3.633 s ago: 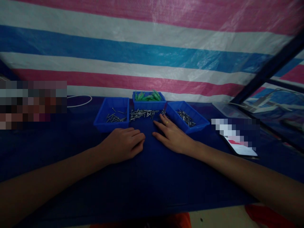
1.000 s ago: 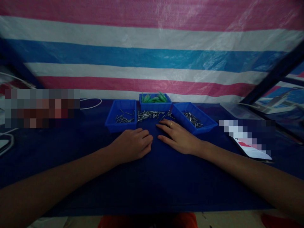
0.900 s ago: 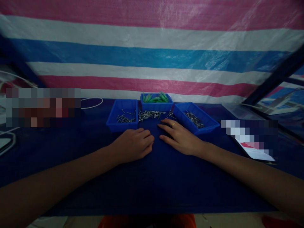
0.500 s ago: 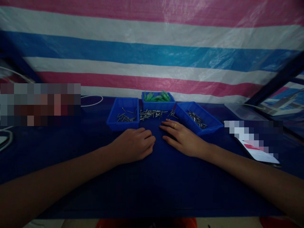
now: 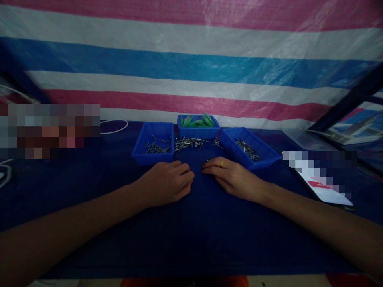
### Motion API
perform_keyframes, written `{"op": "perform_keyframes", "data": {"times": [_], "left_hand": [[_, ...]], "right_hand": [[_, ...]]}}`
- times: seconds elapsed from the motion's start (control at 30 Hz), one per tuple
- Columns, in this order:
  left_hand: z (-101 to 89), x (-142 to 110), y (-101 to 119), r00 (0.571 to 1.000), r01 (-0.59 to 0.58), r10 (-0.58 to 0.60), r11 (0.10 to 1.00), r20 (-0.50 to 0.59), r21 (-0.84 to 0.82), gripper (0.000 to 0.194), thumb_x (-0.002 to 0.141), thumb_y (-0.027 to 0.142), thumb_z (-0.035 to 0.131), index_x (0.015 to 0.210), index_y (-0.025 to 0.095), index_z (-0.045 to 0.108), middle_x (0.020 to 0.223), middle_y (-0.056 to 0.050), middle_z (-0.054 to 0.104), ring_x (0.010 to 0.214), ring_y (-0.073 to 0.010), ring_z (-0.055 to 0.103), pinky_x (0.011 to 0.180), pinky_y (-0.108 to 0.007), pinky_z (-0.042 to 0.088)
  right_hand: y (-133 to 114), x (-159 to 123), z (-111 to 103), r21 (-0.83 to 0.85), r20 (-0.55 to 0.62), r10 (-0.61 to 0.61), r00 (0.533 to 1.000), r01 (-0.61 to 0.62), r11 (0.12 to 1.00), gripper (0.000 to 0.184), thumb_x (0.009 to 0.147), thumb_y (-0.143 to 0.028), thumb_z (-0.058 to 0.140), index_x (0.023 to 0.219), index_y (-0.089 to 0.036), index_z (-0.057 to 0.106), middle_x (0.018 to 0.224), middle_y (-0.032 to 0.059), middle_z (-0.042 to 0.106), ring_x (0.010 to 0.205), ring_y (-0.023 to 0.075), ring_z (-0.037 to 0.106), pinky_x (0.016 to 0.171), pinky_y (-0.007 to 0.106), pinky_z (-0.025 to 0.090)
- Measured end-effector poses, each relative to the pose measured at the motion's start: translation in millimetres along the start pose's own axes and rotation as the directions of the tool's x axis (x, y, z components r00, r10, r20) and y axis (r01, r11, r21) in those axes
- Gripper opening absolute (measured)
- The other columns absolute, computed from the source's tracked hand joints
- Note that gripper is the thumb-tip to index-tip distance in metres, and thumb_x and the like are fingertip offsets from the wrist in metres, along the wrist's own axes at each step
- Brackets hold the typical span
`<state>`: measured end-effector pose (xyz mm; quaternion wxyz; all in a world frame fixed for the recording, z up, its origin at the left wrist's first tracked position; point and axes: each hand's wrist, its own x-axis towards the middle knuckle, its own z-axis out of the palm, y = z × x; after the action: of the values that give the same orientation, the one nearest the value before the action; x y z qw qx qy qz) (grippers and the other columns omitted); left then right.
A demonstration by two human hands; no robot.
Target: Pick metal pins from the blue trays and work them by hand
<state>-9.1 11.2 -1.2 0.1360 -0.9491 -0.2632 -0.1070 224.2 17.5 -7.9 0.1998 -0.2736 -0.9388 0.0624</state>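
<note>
My left hand [image 5: 170, 182] rests on the blue table with its fingers curled in, in front of the left blue bin [image 5: 143, 159]; whatever is inside them is hidden. My right hand [image 5: 231, 175] is low over the table with fingers drawn together. A small metal tip, like the end of a nail, shows at its fingertips. Between the side bins lies a loose pile of thin silvery nails [image 5: 191, 142]. More nails lie in the left bin and in the right blue bin [image 5: 260, 162]. Behind the pile, a third blue bin [image 5: 199, 132] holds green plastic pieces [image 5: 197, 122].
A phone [image 5: 332, 191], partly blurred out, lies on the right. A white cable [image 5: 115, 130] loops at the left beside a pixelated area. A clear plastic sheet or lid [image 5: 305, 139] lies at the back right. A striped tarp [image 5: 191, 71] closes off the back.
My right hand has drawn back from the pile, and its spread fingers have come together around a small nail-like piece. My left hand stays curled in place. The view has shifted slightly.
</note>
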Motion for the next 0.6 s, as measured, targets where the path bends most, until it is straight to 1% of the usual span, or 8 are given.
{"op": "perform_keyframes", "data": {"times": [0.17,0.33,0.5,0.6], "left_hand": [[0.5,0.4,0.0,1.000,0.004,-0.004,1.000,0.010,-0.004,0.019,0.089,0.024,0.042,0.091,0.018,0.060,0.084,-0.003,0.061,0.073,-0.0149,0.057,0.058,-0.026,0.042],[1.6,-0.6,-0.4,1.000,0.003,-0.003,1.000,0.002,-0.009,0.019,0.090,0.024,0.042,0.092,0.017,0.060,0.085,-0.003,0.061,0.074,-0.0146,0.057,0.059,-0.025,0.042],[0.8,-0.9,-0.3,1.000,0.008,-0.008,1.000,0.015,-0.018,0.019,0.089,0.024,0.042,0.091,0.017,0.060,0.085,-0.003,0.061,0.074,-0.0149,0.057,0.059,-0.026,0.042],[-0.5,-0.4,-0.2,1.000,0.000,0.000,1.000,0.011,-0.020,0.020,0.089,0.024,0.042,0.091,0.017,0.060,0.085,-0.003,0.061,0.073,-0.0152,0.057,0.060,-0.026,0.043]], "right_hand": [[0.4,-0.5,0.7,0.000,-0.004,0.016,1.000,-0.016,1.000,0.034,0.086,-0.006,0.039,0.111,-0.018,0.059,0.112,0.0088,0.059,0.105,0.0188,0.054,0.091,0.038,0.049],[0.8,-1.3,1.2,-0.028,-0.017,0.021,1.000,-0.022,0.999,0.033,0.086,-0.006,0.038,0.110,-0.016,0.059,0.112,0.0097,0.059,0.105,0.0196,0.054,0.090,0.038,0.049],[1.2,-1.3,2.5,-0.080,-0.040,0.083,0.996,-0.086,0.993,0.033,0.085,-0.009,0.040,0.111,-0.015,0.058,0.114,0.0120,0.057,0.106,0.0222,0.053,0.091,0.043,0.048],[1.5,-1.0,2.3,-0.098,-0.031,0.105,0.994,-0.107,0.989,0.031,0.086,-0.012,0.041,0.111,-0.014,0.058,0.114,0.0130,0.056,0.107,0.0229,0.053,0.092,0.044,0.047]]}}
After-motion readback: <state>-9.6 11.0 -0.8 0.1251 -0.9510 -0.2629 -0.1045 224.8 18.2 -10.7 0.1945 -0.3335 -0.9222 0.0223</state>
